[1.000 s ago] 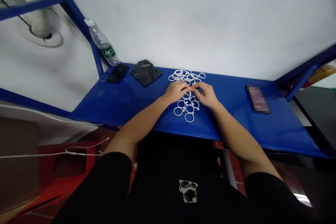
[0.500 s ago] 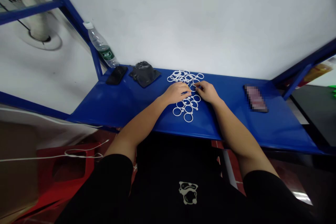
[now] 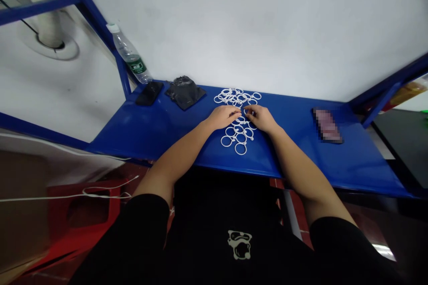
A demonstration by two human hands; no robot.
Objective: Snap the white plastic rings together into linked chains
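A cluster of white plastic rings (image 3: pixel 238 96) lies on the blue shelf (image 3: pixel 160 129), with several more rings (image 3: pixel 240 136) joined in a chain nearer to me. My left hand (image 3: pixel 223 116) and my right hand (image 3: pixel 260 117) rest on the shelf with their fingertips meeting between the two groups. Both hands are closed in a pinch on a white ring at the top of the chain. The ring itself is mostly hidden by the fingers.
A clear water bottle (image 3: pixel 130 55) leans at the back left against a blue post. Beside it lie a black flat object (image 3: pixel 149 93) and a crumpled black bag (image 3: pixel 184 91). A blurred phone-like thing (image 3: pixel 327 125) lies to the right. A white wall stands behind.
My right hand reached back to the far ring pile, then drew in towards the left hand again. The left hand has barely moved on the chain.
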